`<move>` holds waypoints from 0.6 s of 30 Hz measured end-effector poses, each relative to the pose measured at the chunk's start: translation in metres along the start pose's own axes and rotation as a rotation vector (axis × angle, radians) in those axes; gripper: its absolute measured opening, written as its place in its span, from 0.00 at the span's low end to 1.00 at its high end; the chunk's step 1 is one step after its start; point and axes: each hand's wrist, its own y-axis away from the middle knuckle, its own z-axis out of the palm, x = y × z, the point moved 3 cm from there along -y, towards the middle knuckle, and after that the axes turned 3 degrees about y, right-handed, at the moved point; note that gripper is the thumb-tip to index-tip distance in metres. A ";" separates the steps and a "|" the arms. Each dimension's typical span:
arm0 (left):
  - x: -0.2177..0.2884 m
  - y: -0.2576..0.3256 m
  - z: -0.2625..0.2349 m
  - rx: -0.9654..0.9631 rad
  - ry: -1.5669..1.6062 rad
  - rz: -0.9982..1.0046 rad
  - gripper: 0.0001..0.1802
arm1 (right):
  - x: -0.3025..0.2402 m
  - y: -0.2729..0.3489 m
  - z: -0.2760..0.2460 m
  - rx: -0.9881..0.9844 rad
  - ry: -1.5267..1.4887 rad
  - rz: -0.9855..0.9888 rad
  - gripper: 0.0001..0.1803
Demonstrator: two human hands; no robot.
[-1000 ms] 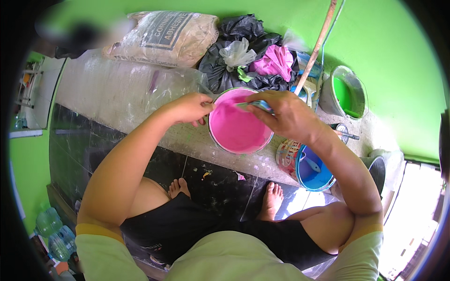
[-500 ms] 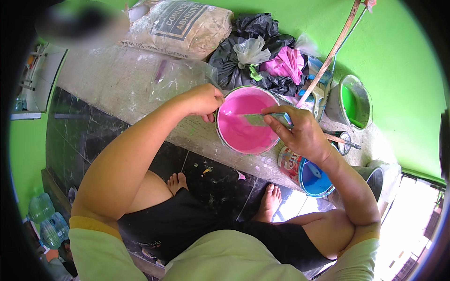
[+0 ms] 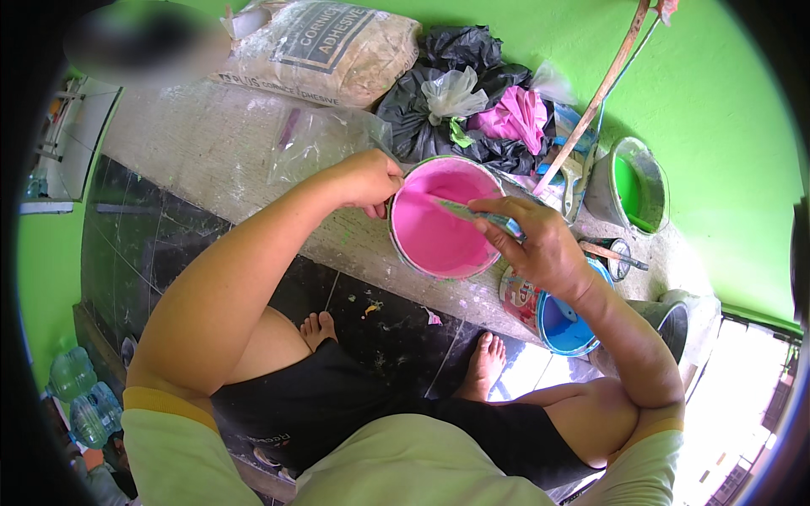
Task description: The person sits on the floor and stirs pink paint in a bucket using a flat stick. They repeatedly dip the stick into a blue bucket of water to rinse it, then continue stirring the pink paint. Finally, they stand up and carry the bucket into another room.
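A round bucket [image 3: 460, 171] with a pale rim stands in front of me, holding pink paint [image 3: 439, 244]. My left hand [image 3: 371, 184] grips its left rim, thumb and fingers closed on the edge. Over the bucket's right side, my right hand [image 3: 536, 240] pinches a flat, paint-smeared stirring stick [image 3: 458, 208]. The stick slants down to the left, its lower end in the pink paint. Just right of the bucket, partly behind my right forearm, is a tub of blue paint [image 3: 564, 329].
A bucket of green paint [image 3: 626, 190] stands by the green wall, near a paintbrush [image 3: 572, 175] and a long wooden pole [image 3: 599, 97]. Black plastic bags [image 3: 413, 105] and a large printed sack [image 3: 337, 55] lie behind. Clear plastic [image 3: 333, 139] lies left of the bucket.
The stirring stick has shifted slightly and turned, its lower end now deeper in the pink paint. My right hand moved with it; my left hand stays on the rim.
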 end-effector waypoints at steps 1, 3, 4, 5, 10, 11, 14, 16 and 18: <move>-0.001 -0.001 0.000 -0.002 -0.001 0.003 0.19 | -0.002 0.001 0.002 -0.025 -0.014 0.000 0.13; -0.002 -0.001 0.000 -0.002 -0.001 0.003 0.19 | -0.010 0.000 0.000 -0.114 -0.062 0.067 0.13; -0.003 0.000 0.000 0.001 0.000 0.001 0.19 | -0.012 0.000 0.000 -0.159 -0.086 0.101 0.13; -0.003 0.000 0.000 0.003 0.002 -0.001 0.19 | -0.012 0.001 0.000 -0.164 -0.083 0.071 0.13; 0.000 0.000 0.000 0.013 -0.019 0.012 0.18 | -0.007 0.008 -0.018 -0.183 -0.036 0.122 0.13; 0.000 0.001 0.000 0.019 -0.027 0.016 0.18 | -0.007 0.007 -0.023 -0.156 0.000 0.146 0.12; -0.002 -0.001 0.001 0.016 -0.040 0.001 0.18 | -0.004 0.003 -0.029 -0.070 0.078 0.189 0.12; 0.000 0.000 0.001 0.017 -0.051 0.003 0.19 | 0.004 0.003 -0.026 -0.002 0.094 0.174 0.12; 0.001 0.000 0.002 0.017 -0.046 0.010 0.19 | 0.004 0.000 -0.021 0.043 0.083 0.110 0.13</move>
